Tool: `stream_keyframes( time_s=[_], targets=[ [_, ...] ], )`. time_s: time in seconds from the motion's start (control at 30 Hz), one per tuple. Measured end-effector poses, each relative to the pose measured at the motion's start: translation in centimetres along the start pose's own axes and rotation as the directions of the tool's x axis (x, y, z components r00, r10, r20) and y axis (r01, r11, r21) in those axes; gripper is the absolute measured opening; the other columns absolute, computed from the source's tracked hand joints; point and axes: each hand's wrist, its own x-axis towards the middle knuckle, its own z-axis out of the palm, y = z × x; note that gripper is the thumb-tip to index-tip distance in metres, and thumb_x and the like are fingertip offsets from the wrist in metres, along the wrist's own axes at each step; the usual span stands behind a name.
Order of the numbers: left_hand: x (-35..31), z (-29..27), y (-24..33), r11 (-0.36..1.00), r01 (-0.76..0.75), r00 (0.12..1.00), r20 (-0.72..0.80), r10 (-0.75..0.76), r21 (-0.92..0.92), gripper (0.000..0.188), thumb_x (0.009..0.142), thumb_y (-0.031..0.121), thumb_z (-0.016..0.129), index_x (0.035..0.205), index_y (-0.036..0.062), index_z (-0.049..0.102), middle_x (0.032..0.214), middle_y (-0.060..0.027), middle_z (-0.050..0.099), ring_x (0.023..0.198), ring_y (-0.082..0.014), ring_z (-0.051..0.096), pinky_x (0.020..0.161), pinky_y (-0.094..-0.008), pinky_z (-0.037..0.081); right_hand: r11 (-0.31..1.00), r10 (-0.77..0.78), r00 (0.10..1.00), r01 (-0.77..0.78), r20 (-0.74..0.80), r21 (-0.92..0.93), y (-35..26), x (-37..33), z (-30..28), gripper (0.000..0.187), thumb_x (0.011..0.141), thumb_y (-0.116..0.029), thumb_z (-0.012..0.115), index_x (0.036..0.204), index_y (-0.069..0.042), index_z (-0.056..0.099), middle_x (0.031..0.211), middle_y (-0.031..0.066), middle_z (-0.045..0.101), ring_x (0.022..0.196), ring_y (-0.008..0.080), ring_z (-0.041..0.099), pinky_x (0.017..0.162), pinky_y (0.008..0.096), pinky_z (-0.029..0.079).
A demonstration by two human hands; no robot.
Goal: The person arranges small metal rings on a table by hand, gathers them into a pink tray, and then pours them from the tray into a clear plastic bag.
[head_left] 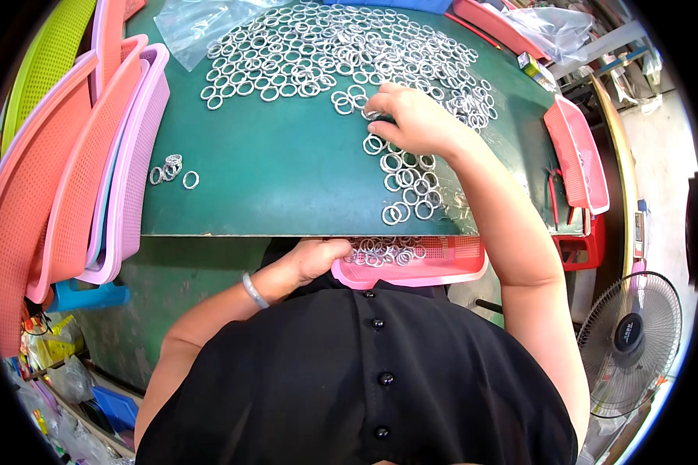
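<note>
My right hand (411, 120) rests palm-down on the dark green table top (287, 170), fingers curled and tips pressed among the loose silver metal rings (318, 54); whether any ring is pinched between them I cannot tell, as the back of the hand hides the tips. The main spread of rings lies beyond and to both sides of those fingertips, reaching toward the far edge of the table, and a narrower trail of rings (407, 190) runs from under my palm back along my forearm to the near edge. My left hand (314, 260) is closed around the left rim of a shallow pink plastic mesh tray (450, 267), held just under the near table edge; a small heap of rings lies in the tray just beside those fingers. Well to the left of both hands sits a small separate cluster of rings (171, 169), next to stacked pink and coral plastic baskets (108, 170).
</note>
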Motion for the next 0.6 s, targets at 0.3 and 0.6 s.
stream_keyframes(
  time_s=[0.3,0.6],
  targets=[
    [0.1,0.0,-0.1,1.000,-0.009,1.000,0.022,0.009,-0.012,0.031,0.071,-0.002,0.051,0.099,-0.0027,0.063,0.090,-0.0052,0.063,0.078,-0.0147,0.056,0.068,-0.0278,0.046,0.954,-0.289,0.919,0.252,-0.269,-0.164,0.8,0.1,0.6,0.019,0.075,-0.012,0.067,0.089,-0.001,0.060,0.095,0.0136,0.058,0.091,0.0330,0.058,0.084,0.0392,0.046],
    [0.1,0.2,-0.2,0.999,-0.018,1.000,-0.008,0.017,-0.047,0.031,0.069,-0.003,0.050,0.097,-0.0030,0.063,0.087,-0.0052,0.062,0.077,-0.0148,0.056,0.068,-0.0274,0.046,0.985,-0.165,0.983,0.168,-0.076,0.029,-1.0,1.2,-0.1,0.028,0.079,-0.020,0.064,0.100,-0.002,0.056,0.104,0.0144,0.058,0.100,0.0319,0.055,0.087,0.0400,0.044]
  ],
)
